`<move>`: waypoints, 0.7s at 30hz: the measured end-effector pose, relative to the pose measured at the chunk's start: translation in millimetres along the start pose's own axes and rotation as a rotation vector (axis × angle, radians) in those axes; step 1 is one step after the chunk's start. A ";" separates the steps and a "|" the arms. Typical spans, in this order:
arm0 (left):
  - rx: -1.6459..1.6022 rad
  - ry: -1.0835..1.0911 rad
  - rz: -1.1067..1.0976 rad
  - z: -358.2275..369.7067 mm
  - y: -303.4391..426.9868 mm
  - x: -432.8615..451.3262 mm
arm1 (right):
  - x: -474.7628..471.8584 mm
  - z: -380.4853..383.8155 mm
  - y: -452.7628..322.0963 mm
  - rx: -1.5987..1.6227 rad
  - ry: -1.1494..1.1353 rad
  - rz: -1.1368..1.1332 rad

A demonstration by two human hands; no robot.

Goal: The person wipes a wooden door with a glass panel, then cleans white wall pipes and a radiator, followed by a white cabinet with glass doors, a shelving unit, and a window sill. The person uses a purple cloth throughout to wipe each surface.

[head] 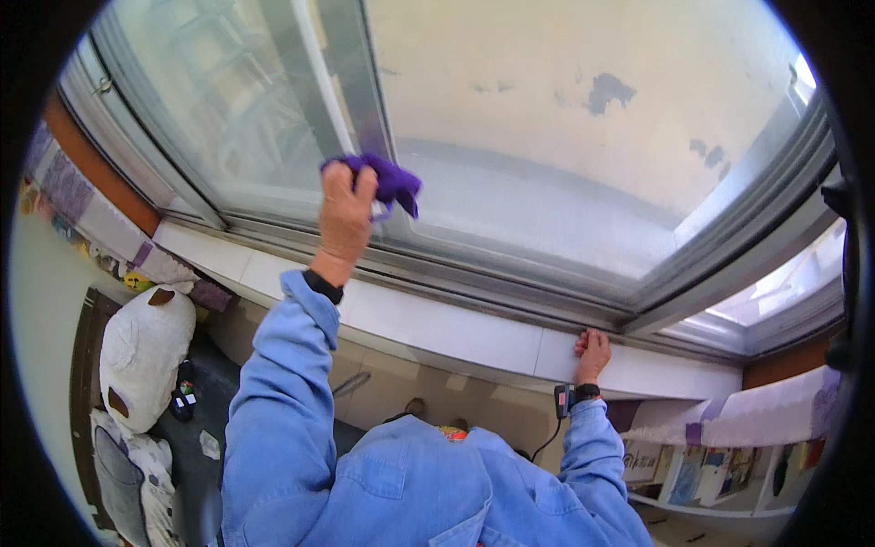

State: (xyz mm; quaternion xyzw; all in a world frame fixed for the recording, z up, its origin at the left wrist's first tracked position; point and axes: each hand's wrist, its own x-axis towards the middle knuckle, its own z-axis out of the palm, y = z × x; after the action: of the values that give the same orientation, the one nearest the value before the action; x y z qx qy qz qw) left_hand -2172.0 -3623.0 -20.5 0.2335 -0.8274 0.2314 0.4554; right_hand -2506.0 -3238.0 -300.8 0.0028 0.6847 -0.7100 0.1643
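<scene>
My left hand [346, 212] grips a bunched purple cloth [396, 181] against the sliding window, beside the upright metal frame [372, 102] where two panes overlap. The cloth hides a small part of the frame and glass. Lower right, my right hand [593, 355] rests on the white tiled windowsill [444, 321], fingers curled by the metal window track [478, 290]. Nothing shows in that hand, though the inside of its fingers is hidden. The large right pane [519, 191] looks hazy, with a patchy wall behind it.
A small black device [563, 400] with a cable hangs at my right wrist. Curtains [738, 410] are gathered on both sides. On the left, a white plush toy [147, 355] lies on a dark seat [205, 383]. A white shelf [718, 509] with items stands lower right.
</scene>
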 end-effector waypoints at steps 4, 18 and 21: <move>-0.004 -0.311 0.048 36.5 -12.8 -96.9 | 0.8 1.5 2.4 -0.016 0.020 -0.043; -0.343 0.260 -0.116 -139.8 -122.0 154.6 | 18.9 -5.0 11.1 0.089 0.078 0.006; -0.027 0.633 0.103 -203.4 -138.6 288.0 | 25.2 -4.2 16.0 0.100 0.106 -0.015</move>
State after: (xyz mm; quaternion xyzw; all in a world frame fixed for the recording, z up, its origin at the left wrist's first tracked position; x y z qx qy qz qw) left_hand -2095.1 -3661.2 348.5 0.1018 -0.6584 0.3043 0.6808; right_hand -2527.0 -3239.8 -322.4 0.0436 0.6562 -0.7433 0.1220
